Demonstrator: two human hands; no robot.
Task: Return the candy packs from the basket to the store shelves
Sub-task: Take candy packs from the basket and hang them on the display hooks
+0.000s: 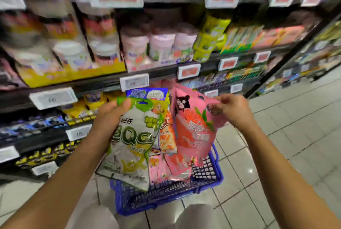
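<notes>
Above the blue basket (pixel 206 179), both hands hold candy packs, so the task looks only partly done. The left hand (pixel 108 116) grips a fanned bunch fronted by a green-and-white pack (pixel 131 147), with orange and blue packs behind it. At two o'clock from that, the right hand (pixel 232 108) pinches the top edge of a pink pack (pixel 193 131) printed with a black bear. More pink packs (pixel 166 169) remain in the basket. Blurred shelves (pixel 103 81) lie from nine to twelve o'clock.
</notes>
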